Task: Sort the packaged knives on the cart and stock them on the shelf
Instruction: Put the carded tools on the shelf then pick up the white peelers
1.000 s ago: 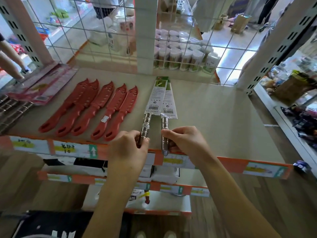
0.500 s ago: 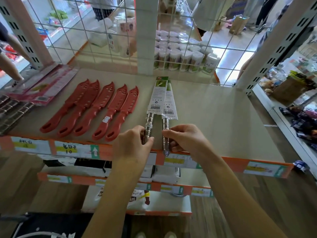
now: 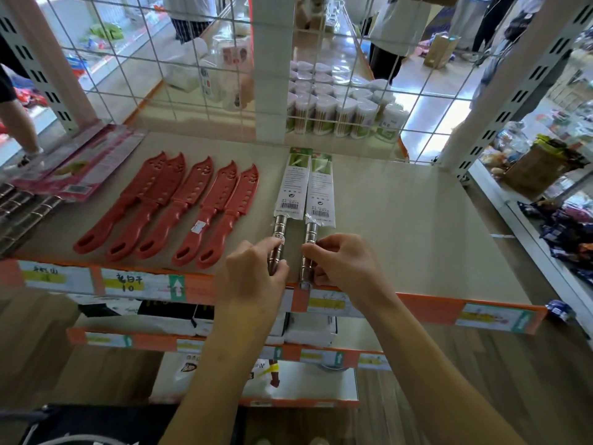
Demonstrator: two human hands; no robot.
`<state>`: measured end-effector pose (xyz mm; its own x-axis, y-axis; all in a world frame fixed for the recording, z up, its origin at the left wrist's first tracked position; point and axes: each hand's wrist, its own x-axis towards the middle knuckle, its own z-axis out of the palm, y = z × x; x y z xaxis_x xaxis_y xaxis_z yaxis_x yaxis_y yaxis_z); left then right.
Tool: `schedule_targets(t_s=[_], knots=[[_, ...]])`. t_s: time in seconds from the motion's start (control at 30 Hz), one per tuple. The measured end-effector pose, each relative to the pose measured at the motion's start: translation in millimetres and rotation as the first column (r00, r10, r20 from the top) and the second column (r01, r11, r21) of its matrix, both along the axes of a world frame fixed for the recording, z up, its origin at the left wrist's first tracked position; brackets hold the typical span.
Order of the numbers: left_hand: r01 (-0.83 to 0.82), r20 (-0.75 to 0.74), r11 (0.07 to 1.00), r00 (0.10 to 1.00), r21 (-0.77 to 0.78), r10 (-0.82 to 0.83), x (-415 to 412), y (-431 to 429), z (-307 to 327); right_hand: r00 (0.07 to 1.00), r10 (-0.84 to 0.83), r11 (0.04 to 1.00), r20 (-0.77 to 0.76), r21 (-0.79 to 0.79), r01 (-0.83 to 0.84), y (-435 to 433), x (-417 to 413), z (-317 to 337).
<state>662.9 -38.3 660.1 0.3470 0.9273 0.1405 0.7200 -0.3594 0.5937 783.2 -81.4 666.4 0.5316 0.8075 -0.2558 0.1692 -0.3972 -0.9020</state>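
Observation:
Two packaged knives with steel handles and white-green card sleeves lie side by side on the beige shelf [image 3: 401,226]. My left hand [image 3: 253,271] grips the handle of the left packaged knife [image 3: 293,184]. My right hand [image 3: 346,261] pinches the handle of the right packaged knife [image 3: 321,191], whose end reaches the shelf's orange front edge [image 3: 426,308]. To their left lie several red sheathed knives [image 3: 179,203] in a row, handles toward me.
Pink flat packages [image 3: 77,168] lie at the shelf's far left. A wire grid [image 3: 417,91] backs the shelf, with white canisters [image 3: 340,110] behind it. Lower shelves hold white boxes [image 3: 309,330]. People stand in the aisle beyond. The shelf's right half is bare.
Both hands have nudged the two steel-handled knives slightly forward onto the shelf and closer into line. The red knives have not moved.

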Motion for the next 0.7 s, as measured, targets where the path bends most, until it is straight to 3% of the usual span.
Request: schedule_targets(t_s=[0.2, 0.7], knots=[[0.020, 0.013, 1.000, 1.000, 0.003, -0.020, 0.4, 4.8, -1.9, 1.000, -0.019, 1.000, 0.005, 0.003, 0.019, 5.1, 1.3, -5.4], [0.052, 0.034, 0.999, 0.998, -0.017, -0.051, -2.8, 7.5, -0.6, 0.978, 0.017, 0.997, 0.207, -0.077, -0.001, 9.4, 4.8, -2.2]])
